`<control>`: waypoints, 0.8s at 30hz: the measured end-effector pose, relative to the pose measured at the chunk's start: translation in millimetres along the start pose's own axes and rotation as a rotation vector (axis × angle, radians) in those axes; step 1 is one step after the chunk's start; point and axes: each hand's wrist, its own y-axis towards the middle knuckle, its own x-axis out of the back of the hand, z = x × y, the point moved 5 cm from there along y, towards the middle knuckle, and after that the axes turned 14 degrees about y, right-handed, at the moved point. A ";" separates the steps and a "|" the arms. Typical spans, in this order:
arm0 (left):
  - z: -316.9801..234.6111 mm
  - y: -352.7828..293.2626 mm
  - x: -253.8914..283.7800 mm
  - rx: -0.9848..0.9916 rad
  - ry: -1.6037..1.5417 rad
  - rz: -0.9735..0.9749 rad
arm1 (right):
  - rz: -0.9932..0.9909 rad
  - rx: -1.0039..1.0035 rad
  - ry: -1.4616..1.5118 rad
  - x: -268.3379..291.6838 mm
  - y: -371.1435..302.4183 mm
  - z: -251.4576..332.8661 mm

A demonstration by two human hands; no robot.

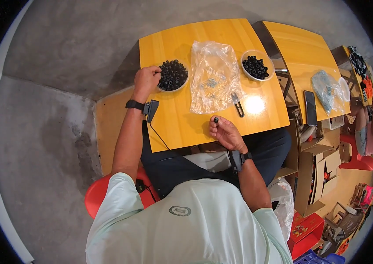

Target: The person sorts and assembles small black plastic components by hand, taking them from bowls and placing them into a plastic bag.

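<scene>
The pale green shirt point(204, 220) of the person lies nearest the camera, at 6 o'clock of the yellow counter point(182, 127). Clock positions refer to the counter's centre, with 12 o'clock at its far edge. The left hand point(146, 83) is located at 9 o'clock, with fingers bent and fingertips at the outer side of the left bowl point(173, 91). Whether its grip holds a bead cannot be determined. The left bowl contains a heap of black beads point(173, 75). The right hand point(227, 133) is located at 6 o'clock, at the near edge of the counter. Its grip is closed on a small black piece point(216, 119), pinched upright between the thumb and fingers. A clear plastic bag point(212, 59) lies flat at the centre, with small pale pieces point(212, 82) visible in its middle. The right bowl point(270, 67), at 2 o'clock, contains further black beads point(255, 67). A slim black implement point(238, 107) lies at 4 o'clock, just beside the bag. Beyond the counter, at 3 o'clock, a second table point(298, 53) carries a dark phone point(310, 108) and a bag with bluish contents point(322, 90). Each wrist carries a strapped black device.
</scene>
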 end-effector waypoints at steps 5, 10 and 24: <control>-22.3 -3.1 2.7 -0.015 0.018 -0.027 | -0.001 0.005 0.019 3.5 0.2 1.1; -83.9 -23.0 -7.3 -0.194 -0.147 0.002 | 0.030 -0.004 0.053 0.8 2.8 -0.2; -83.2 -37.0 -21.4 -0.227 -0.224 -0.011 | 0.014 0.005 0.064 -0.2 0.0 -0.6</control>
